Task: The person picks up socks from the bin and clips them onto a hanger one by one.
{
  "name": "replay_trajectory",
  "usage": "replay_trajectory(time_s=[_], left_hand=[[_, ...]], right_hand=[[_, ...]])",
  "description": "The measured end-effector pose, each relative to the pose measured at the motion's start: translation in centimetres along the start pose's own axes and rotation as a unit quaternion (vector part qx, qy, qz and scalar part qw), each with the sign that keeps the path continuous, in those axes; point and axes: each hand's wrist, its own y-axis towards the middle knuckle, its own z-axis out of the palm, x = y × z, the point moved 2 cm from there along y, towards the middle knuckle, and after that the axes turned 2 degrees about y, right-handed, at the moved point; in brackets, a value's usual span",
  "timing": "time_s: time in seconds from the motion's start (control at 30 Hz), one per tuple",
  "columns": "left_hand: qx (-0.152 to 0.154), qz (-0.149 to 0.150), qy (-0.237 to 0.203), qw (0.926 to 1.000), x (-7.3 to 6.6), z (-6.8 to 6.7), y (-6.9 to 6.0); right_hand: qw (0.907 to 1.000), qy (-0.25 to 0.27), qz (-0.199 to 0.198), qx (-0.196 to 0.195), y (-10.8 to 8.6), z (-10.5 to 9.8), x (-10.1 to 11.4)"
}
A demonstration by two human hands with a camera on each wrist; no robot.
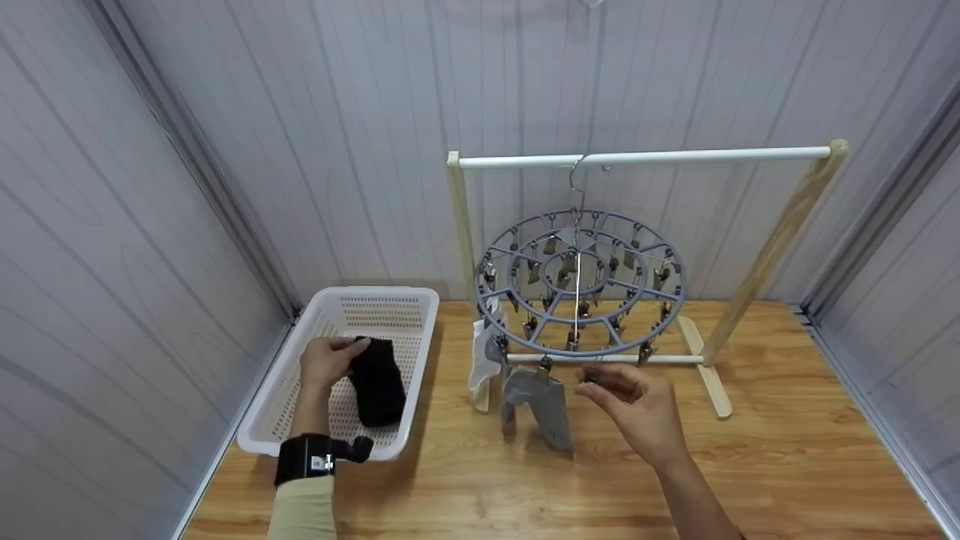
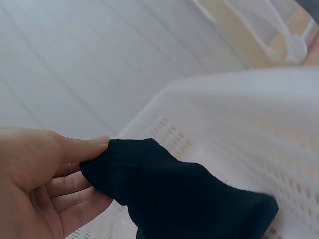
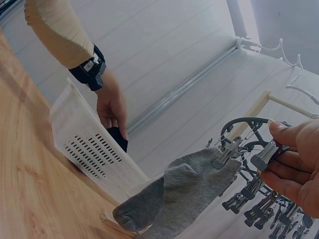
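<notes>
My left hand (image 1: 322, 364) pinches one end of a black sock (image 1: 380, 384) between thumb and fingers, and the rest hangs down inside the white basket (image 1: 431, 322). In the left wrist view the black sock (image 2: 184, 194) droops from the fingertips. Below the front rim of the round grey clip hanger (image 1: 630, 346), my right hand (image 1: 645, 412) holds a metal clip (image 3: 265, 155) between thumb and fingers. Just left of that hand, grey socks (image 1: 551, 409) hang from another clip. Farther left, a white sock (image 1: 484, 356) hangs at the hanger's edge.
The hanger's hook hangs on the white bar (image 1: 712, 155) of a wooden stand (image 1: 772, 247), whose foot (image 1: 705, 367) rests on the wooden table (image 1: 510, 495). Several other clips dangle from the hanger. Panelled walls (image 1: 360, 135) close in the back and both sides.
</notes>
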Motion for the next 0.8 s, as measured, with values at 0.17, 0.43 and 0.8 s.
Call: replay_trajectory(time_s=[0.17, 0.43, 0.8], left_hand=[[-0.027, 0.031, -0.016, 0.999, -0.8, 0.1, -1.4], [-0.079, 0.102, -0.034, 0.9911, -3.1, 0.3, -5.0], [-0.135, 0.181, -0.05, 0.973, -7.4, 0.1, -9.3]], right_hand=[[1.0, 0.0, 0.002, -0.004, -0.1, 0.0, -0.1], [1.0, 0.0, -0.001, -0.001, -0.1, 0.0, -0.3], [0.9999, 0.002, -0.01, -0.003, -0.1, 0.1, -0.1]])
